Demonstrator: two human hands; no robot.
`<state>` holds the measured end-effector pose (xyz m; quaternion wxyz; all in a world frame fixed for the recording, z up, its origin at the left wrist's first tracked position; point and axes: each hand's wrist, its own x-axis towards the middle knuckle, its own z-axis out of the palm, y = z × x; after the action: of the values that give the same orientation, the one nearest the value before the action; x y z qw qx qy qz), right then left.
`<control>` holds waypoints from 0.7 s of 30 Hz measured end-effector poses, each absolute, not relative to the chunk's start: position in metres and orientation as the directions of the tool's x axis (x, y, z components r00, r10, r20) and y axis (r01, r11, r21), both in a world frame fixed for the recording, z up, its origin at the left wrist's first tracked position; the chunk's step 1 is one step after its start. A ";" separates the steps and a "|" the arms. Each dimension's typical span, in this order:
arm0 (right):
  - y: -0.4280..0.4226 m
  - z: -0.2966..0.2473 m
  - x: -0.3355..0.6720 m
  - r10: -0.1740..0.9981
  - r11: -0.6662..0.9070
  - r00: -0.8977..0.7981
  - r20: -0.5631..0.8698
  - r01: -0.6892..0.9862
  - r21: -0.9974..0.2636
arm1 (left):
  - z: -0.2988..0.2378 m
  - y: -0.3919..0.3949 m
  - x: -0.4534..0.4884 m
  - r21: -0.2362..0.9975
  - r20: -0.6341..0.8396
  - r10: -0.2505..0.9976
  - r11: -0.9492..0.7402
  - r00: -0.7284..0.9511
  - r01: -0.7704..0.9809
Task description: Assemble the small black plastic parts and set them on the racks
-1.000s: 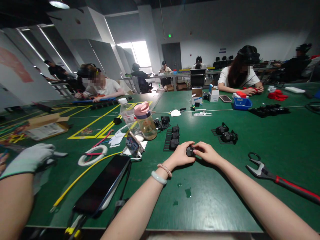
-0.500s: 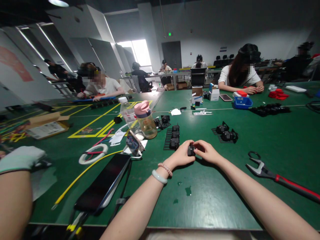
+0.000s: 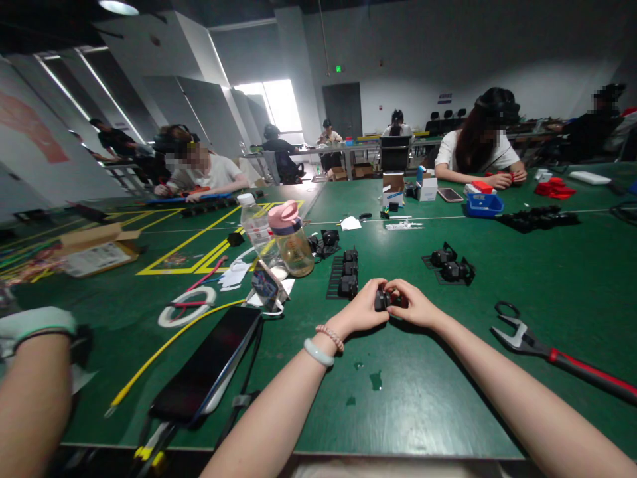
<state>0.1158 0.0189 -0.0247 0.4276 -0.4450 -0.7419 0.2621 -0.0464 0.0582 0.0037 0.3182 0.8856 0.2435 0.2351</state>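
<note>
Between my two hands, just above or on the green tabletop, is a small black plastic part (image 3: 381, 299). My left hand (image 3: 364, 307) is closed round its left side, with a beaded bracelet and a pale bangle on the wrist. At the part's right side, the fingers of my right hand (image 3: 412, 303) are bent and pinch it. Much of the part is hidden by the fingers. Just beyond my left hand, a row of black parts (image 3: 348, 273) sits on a slotted black base. Similar black parts (image 3: 452, 264) lie farther off to the right.
Right of my arms lies an adjustable wrench (image 3: 552, 354). To the left are a phone (image 3: 212, 365), a yellow cable (image 3: 174, 345), a white coil (image 3: 186, 307) and a pink-lidded bottle (image 3: 293, 245). A co-worker's gloved hand (image 3: 42, 326) is at far left. A blue bin (image 3: 484, 205) stands farther back.
My hands stay in nearly the same place, with the black part slightly turned and my right fingers shifted on it. At left, the co-worker's gloved hand has moved left.
</note>
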 end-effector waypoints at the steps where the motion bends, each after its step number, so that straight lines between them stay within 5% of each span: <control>1: 0.019 -0.025 0.116 0.885 0.466 -0.235 0.403 0.439 -0.768 | 0.004 0.058 -0.046 0.680 0.261 0.580 -0.678 0.771 0.280; 21: 0.017 -0.021 0.111 0.896 0.444 -0.210 0.392 0.449 -0.775 | 0.007 0.055 -0.048 0.693 0.249 0.588 -0.663 0.769 0.283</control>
<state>0.1110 0.0166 -0.0212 0.4296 -0.4585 -0.7332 0.2600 -0.0485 0.0548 0.0070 0.3280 0.8816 0.2470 0.2329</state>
